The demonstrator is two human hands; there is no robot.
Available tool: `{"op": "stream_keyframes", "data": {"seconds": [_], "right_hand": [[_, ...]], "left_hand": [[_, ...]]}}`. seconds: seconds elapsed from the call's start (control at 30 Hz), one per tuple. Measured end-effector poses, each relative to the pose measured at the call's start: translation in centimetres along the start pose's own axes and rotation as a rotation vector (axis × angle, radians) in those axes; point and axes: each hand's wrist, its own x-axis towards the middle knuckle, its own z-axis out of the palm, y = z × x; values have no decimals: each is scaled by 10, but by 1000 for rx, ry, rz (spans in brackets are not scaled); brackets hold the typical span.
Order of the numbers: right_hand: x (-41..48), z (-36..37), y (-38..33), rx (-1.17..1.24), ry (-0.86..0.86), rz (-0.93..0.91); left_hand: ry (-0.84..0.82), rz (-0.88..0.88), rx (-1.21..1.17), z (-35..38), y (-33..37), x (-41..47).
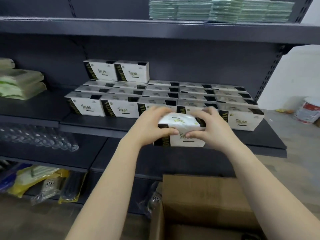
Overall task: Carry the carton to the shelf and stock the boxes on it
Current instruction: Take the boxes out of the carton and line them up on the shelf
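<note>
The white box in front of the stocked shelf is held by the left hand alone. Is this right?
Not quite. The head view shows both hands gripping the white box: the left hand and the right hand. It is in front of the stocked shelf.

Rows of boxes (190, 94) cover the middle shelf (97, 123), and a pair of boxes (116, 71) stands on the far left rows. Before the near row, the left hand (152, 125) and right hand (211, 129) grip one box (181, 134) between them. The carton (199, 196) sits below, nearest. Bagged packs (20, 84) lie left, bottles (38, 139) under them, and a bucket (308, 110) stands far right on the floor.
</note>
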Motion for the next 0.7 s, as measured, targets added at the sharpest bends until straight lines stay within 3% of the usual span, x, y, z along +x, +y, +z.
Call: {"op": "stream_keyframes", "data": {"seconds": [0.23,0.7], "right_hand": [[105,-12,-36,-105,114,-26],[227,20,-23,-182,80,36]], "left_hand": [[132,96,100,-53,-45,79],[91,98,196,-74,-122,164]]}}
